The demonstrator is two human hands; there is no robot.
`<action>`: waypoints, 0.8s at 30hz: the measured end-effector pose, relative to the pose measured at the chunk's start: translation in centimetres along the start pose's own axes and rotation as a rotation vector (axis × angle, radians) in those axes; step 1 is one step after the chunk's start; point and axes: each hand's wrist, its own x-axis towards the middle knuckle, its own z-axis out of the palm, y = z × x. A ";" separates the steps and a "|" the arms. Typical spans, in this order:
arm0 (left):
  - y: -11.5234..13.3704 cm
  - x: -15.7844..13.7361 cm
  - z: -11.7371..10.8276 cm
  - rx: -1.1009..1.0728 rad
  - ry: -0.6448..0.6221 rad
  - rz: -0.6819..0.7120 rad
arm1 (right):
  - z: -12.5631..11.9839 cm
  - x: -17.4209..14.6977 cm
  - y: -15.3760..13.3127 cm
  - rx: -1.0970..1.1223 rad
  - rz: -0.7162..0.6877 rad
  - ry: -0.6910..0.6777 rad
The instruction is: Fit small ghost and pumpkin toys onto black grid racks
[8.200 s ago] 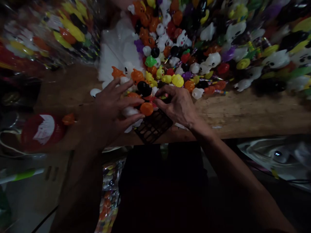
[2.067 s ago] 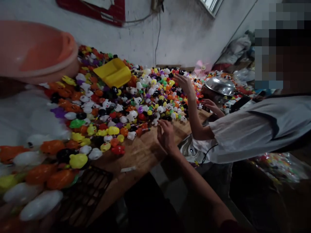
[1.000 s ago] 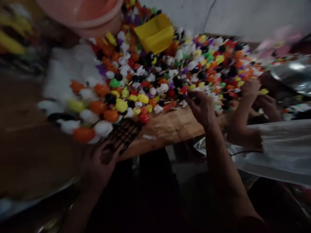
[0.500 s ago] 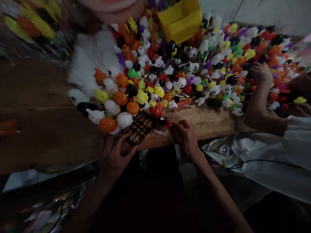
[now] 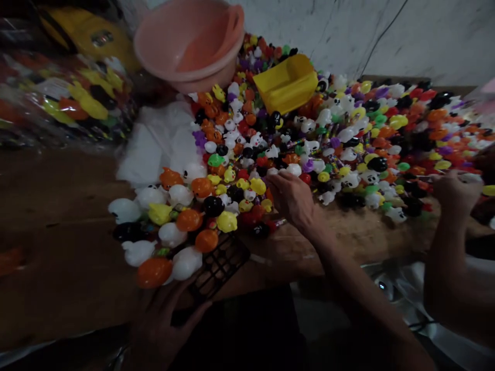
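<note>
My left hand (image 5: 164, 317) is at the table's front edge, its thumb and fingers around the near left corner of a black grid rack (image 5: 222, 265). Several orange, white, yellow and black figure heads (image 5: 189, 220) are bunched over the rack's far left side. My right hand (image 5: 296, 201) reaches into the near side of the toy pile (image 5: 266, 139), fingertips drawn together at small white figures (image 5: 293, 170). What it pinches, if anything, is hidden. A dark figure with red parts (image 5: 260, 229) lies just right of the rack, blurred.
A pink basin (image 5: 154, 64) and a yellow scoop (image 5: 286, 90) stand at the back. White plastic bags (image 5: 154, 139) lie left of the pile, with bagged toys (image 5: 73, 103) beyond. A co-worker's hand (image 5: 458, 188) holds something thin at the right.
My right hand has left the dark figure near the table edge and moved up into the pile. The view has tilted upward. My left hand stays by the rack. The co-worker's hand has drawn back.
</note>
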 end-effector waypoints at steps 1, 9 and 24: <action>0.0 0.1 0.1 0.005 0.007 0.004 | 0.1 2.0 -0.5 -0.038 -0.001 -0.078; -0.5 -0.4 0.6 0.065 -0.023 0.007 | 4.5 10.5 -4.2 -0.206 -0.012 -0.319; 0.2 0.8 0.9 -0.012 0.030 -0.071 | -1.6 2.5 -0.8 1.122 0.392 0.033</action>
